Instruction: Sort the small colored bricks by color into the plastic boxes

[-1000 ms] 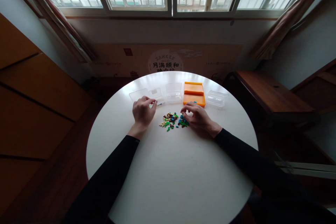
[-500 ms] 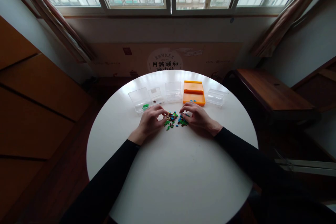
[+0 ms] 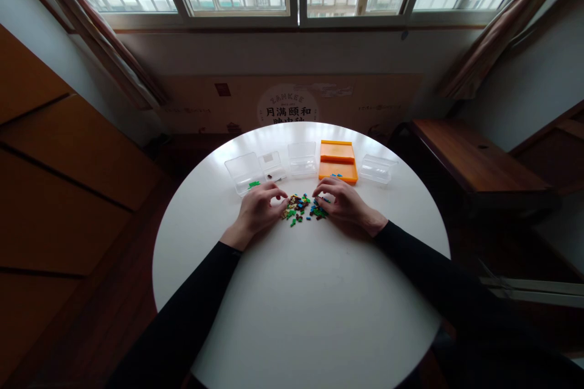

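Small coloured toy bricks in green, brown, yellow and blue lie in a loose heap on the white round table. At the heap's left edge is my left hand, thumb and forefinger drawn together; anything between the tips is too small to make out. My right hand rests over a smaller cluster of green and blue bricks on the right. Its fingers are curled in a pinch, and whatever they hold is hidden.
Along the far side stand an open clear box with green bricks, a small clear box with a dark piece, another clear box, an orange tray with blue bricks, and a clear box at right.
My left hand has drawn slightly left, uncovering more yellowish bricks at the heap's left edge. My right hand has stayed nearly still.
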### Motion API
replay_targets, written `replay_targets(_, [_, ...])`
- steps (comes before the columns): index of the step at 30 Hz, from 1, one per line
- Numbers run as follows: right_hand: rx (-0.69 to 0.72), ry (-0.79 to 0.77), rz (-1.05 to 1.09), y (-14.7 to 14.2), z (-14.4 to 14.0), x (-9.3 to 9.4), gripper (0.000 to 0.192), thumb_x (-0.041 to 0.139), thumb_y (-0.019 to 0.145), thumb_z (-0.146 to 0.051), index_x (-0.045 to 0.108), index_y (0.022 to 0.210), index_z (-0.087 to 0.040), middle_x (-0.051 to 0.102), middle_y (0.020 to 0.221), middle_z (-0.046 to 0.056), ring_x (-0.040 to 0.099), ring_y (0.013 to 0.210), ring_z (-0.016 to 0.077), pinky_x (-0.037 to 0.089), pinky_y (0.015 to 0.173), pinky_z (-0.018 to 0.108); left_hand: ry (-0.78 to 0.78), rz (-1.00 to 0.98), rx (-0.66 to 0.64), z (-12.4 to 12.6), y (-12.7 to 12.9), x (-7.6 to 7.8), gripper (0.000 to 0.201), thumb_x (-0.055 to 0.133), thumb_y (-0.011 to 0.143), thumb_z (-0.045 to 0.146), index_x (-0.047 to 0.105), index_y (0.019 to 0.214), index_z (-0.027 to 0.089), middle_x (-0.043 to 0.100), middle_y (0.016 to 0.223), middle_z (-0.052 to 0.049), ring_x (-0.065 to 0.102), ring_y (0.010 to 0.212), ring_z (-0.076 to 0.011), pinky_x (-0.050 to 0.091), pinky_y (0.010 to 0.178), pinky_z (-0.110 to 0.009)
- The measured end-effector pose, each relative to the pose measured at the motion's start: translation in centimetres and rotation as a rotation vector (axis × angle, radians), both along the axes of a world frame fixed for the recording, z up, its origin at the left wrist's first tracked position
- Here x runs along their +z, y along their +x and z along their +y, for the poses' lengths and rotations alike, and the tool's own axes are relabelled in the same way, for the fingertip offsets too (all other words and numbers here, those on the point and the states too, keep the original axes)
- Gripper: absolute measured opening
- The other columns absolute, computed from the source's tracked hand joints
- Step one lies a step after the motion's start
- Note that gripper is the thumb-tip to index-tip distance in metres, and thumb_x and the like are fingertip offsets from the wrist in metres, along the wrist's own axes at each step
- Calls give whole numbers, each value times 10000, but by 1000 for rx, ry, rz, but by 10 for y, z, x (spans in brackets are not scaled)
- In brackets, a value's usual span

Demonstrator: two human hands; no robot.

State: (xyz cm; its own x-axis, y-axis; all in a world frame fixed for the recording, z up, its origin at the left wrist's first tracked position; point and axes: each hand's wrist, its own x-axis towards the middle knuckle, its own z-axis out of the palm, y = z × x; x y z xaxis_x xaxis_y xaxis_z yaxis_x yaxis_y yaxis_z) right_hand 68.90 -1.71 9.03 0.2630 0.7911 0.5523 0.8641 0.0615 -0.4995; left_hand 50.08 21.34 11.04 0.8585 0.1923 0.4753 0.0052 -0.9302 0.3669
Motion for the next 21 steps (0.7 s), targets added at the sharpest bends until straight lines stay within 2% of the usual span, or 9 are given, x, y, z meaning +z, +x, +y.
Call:
replay_targets(6, [1,-4,3,-1,0,1,77,737,1009,-200,779,1002,-263,773,1068,59,721,992,250,575,923,398,0,18,1,1,0,-1,167,767,976,365,868,890,263,771,904,-25,632,696,-149,474,695,-311])
replay_targets(12, [0,-16,16,-2,-1,3,96,734,1004,-193,792,1011,-269,774,1068,65,723,991,256,580,915,408,-19,35,-10,0,0,1,167,721,933,237,880,914,283,786,929,-21,686,785,-173,520,804,-335])
replay_targets(21, [-5,-11,16,-2,0,2,80,742,1007,-200,786,1017,-266,772,1086,64,722,1010,254,573,929,400,5,32,2,-1,0,1,95,771,901,272,859,866,274,767,904,-11,667,756,-163,498,846,-354])
